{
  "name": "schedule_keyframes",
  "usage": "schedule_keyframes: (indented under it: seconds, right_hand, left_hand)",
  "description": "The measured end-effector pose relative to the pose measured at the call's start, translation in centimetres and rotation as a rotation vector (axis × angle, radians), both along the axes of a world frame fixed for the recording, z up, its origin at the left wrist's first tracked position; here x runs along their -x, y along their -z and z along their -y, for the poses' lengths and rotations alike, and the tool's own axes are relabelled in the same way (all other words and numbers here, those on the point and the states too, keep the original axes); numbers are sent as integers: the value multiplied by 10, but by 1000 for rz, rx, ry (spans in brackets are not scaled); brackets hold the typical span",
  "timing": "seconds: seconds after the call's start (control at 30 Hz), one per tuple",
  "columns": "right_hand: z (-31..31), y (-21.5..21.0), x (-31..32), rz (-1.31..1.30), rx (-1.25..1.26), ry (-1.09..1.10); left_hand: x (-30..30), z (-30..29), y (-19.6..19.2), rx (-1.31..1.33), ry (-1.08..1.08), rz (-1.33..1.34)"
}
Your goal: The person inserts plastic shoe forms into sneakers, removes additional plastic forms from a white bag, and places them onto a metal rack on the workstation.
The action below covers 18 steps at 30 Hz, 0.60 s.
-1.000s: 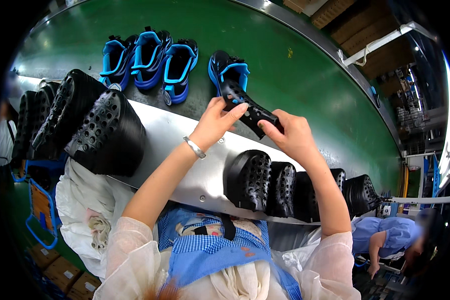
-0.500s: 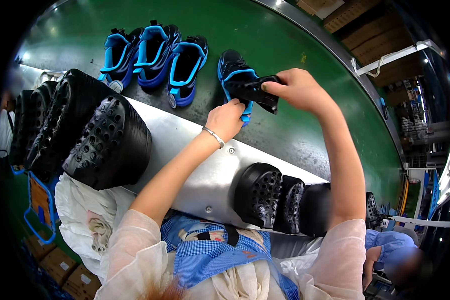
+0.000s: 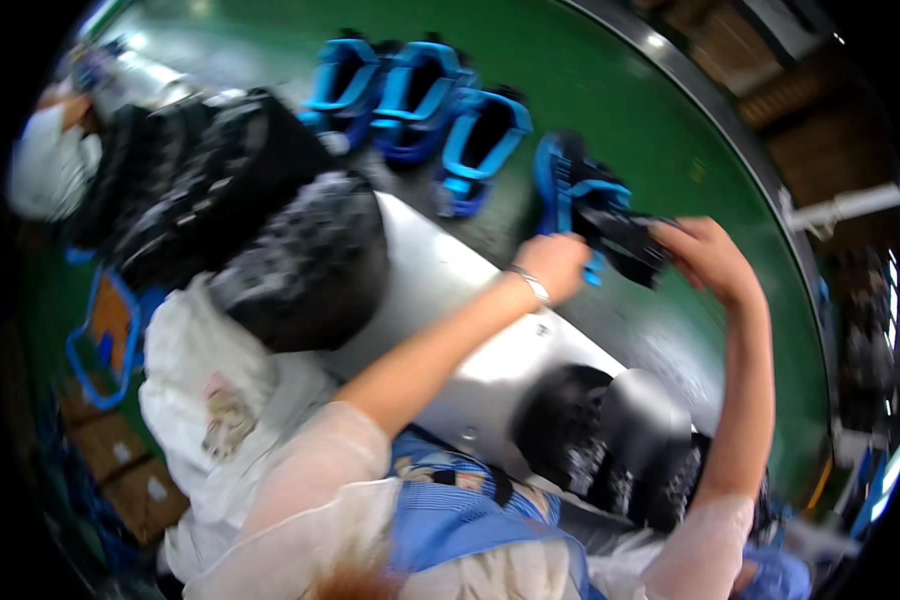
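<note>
A black sole (image 3: 625, 240) is gripped by the left hand (image 3: 558, 268) and right hand (image 3: 708, 258). It looks light and bendy, best held by its ends.

Single head-worn fisheye view, steeply down, close over green conveyor (image 3: 610, 90).

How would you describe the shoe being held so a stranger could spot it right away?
Start at the green belt, where blue shoes lie in a row. Just right of that row, both hands meet on one blue shoe. It alone has a black sole piece against it.
</note>
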State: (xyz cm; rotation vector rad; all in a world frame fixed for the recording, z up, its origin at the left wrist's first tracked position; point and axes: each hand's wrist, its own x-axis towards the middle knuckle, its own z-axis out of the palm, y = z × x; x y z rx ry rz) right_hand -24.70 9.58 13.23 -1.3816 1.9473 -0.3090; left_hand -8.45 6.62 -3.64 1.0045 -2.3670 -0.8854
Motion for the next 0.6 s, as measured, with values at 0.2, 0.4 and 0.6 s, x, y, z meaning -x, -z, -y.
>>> schedule_keyframes:
  seconds: [0.2, 0.4, 0.6]
  right_hand:
    - [18, 33, -14, -95, 94, 10]
    - [25, 101, -46, -871, 488, -250]
    - [50, 135, -31, -764, 454, -272]
  left_hand:
    - [4, -7, 1, -20, -10, 52]
    - [6, -5, -6, -83, 28, 73]
    - [-2, 4, -29, -193, 84, 213]
